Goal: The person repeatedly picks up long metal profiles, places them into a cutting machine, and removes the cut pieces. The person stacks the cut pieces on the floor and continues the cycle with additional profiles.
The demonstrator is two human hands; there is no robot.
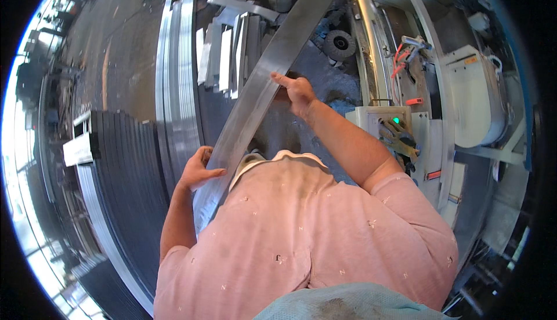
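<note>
A long, flat strip of bare sheet metal (249, 108) slants across my front, from beside my left hip up to the far middle. My left hand (200, 169) grips its left edge near the lower end, thumb lying on top and fingers wrapped beneath. Farther up, my right hand (296, 91) holds the right edge, its thumb on the upper face and the other fingers mostly hidden under the metal. Both hands are closed on this one strip, which is held above the floor.
Long metal profiles (177, 71) lie to the left, beside a stack of dark bars (130, 152). Shorter offcuts (223, 53) lie ahead. On the right stands a machine with a control box (368, 114), a glove (397, 140) and a pale housing (476, 100). A black wheel (339, 46) sits beyond.
</note>
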